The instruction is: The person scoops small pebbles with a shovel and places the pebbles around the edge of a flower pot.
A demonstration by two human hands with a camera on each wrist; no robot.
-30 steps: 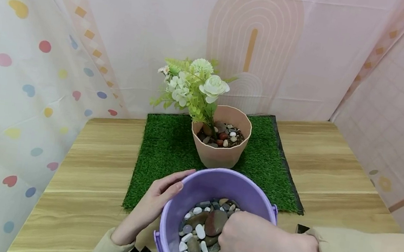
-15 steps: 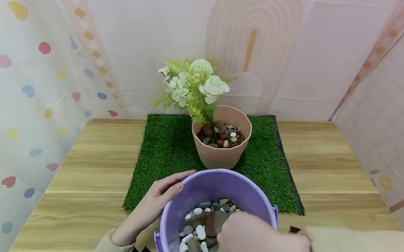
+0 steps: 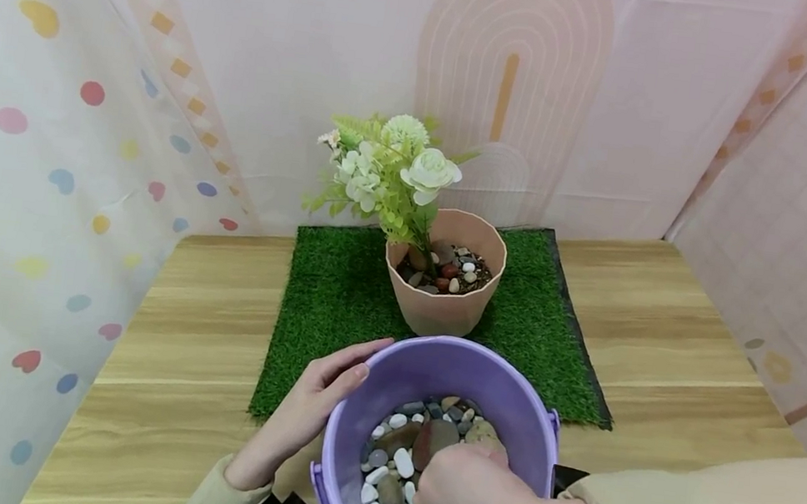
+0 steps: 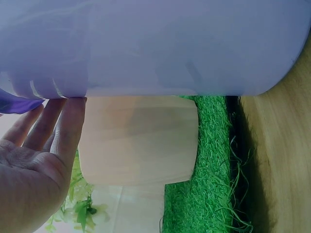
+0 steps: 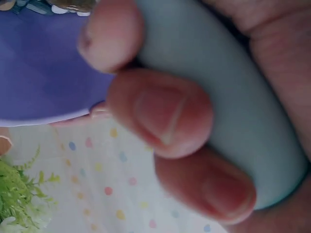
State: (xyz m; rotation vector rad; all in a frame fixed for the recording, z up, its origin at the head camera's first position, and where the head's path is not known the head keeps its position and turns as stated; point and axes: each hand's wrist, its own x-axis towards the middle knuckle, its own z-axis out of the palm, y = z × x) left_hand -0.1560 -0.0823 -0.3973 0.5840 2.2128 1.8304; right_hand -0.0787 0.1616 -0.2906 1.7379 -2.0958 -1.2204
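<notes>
A purple bucket (image 3: 427, 368) holds many pebbles (image 3: 389, 494), white, grey and brown, with larger flat stones among them. My left hand (image 3: 313, 396) rests against the bucket's left rim; in the left wrist view its fairly straight fingers (image 4: 68, 126) touch the outer wall. Over the pebbles, my right hand (image 3: 472, 496) is down inside the bucket. Its fingers curl round a smooth, pale grey-green handle (image 5: 214, 82), seen close up in the right wrist view. The far end of this handled tool is hidden by the hand.
Behind the bucket, a pink flowerpot (image 3: 441, 311) with white flowers (image 3: 432, 173) and stones stands on a green artificial grass mat (image 3: 337, 303). A wooden table (image 3: 198, 328) lies beneath, with patterned curtains (image 3: 283, 61) around it.
My right hand has shifted a little left and down inside the bucket, uncovering a pale stone behind it. The left hand stays at the rim.
</notes>
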